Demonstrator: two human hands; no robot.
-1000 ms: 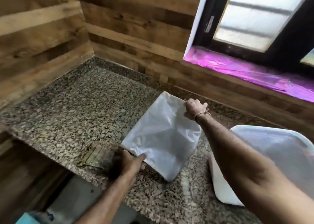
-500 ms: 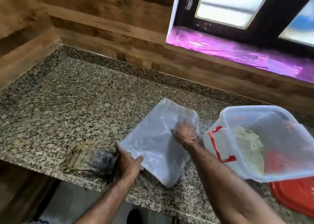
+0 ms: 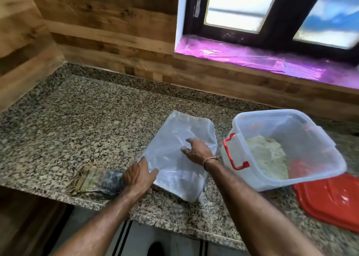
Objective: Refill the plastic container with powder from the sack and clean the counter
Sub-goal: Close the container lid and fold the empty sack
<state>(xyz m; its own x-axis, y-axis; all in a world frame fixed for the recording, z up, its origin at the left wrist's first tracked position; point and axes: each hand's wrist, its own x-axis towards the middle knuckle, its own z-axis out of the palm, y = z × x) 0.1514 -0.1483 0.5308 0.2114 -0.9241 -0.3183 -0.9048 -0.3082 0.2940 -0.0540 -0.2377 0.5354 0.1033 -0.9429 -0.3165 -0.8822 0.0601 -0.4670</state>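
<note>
At the centre of the frame, the translucent sack (image 3: pixel 172 137) lies flat on the speckled granite counter (image 3: pixel 77 119); the right hand (image 3: pixel 196 150) presses its middle with fingers spread and straight, and the left hand (image 3: pixel 138 175) lies flat on its lower-left edge, thumb out. Just right of the sack, the clear plastic container (image 3: pixel 314 139) sits tilted with pale powder (image 3: pixel 268 158) heaped inside, touching the red lid (image 3: pixel 330 201) at lower right. A folded cloth (image 3: pixel 93 180) lies beside the left hand

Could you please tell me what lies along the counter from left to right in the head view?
Folded cloth → left hand → clear sack → plastic container → red lid.
</note>
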